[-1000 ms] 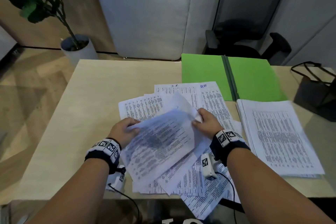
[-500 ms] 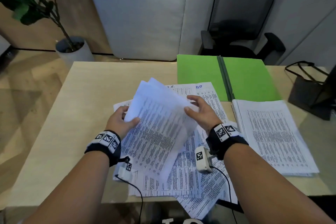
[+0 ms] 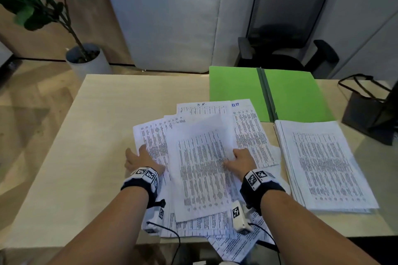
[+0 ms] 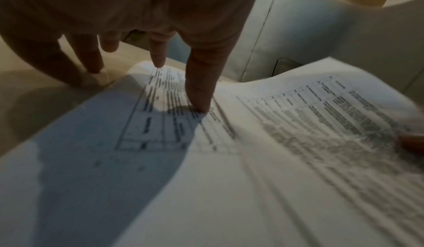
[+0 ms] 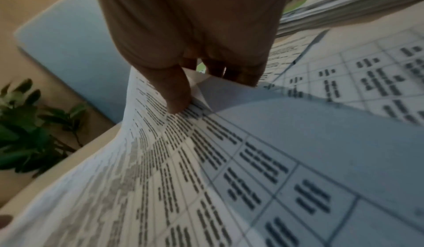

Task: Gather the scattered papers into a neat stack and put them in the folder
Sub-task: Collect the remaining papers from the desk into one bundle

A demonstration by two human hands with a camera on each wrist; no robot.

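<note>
Papers [image 3: 202, 170] lie fanned over the near middle of the desk [image 3: 103, 135], and you have both hands down on them. Your left hand [image 3: 143, 160] rests spread at the left edge of the pile, fingers straight, one fingertip [image 4: 201, 108] pressing a lower sheet while others reach the bare desk. Your right hand [image 3: 242, 161] pinches the right edge of the top sheet, thumb [image 5: 176, 98] on the print and the curled fingers behind it.

Slipping is the likely trouble: that top sheet is bowed and lifted at its right edge, so a sideways pull could drag it alone and leave the rest fanned wider. Some sheets hang over the near edge of the desk and could slide off if you shove the pile toward you. Creasing at the pinch is possible too.

The top sheet's long axis runs near to far, leaning slightly left at its far end; the sheets beneath are skewed at several angles. A tidier stack [image 3: 323, 168] sits just right, and the open green folder [image 3: 290, 94] lies beyond, at the far right.
</note>
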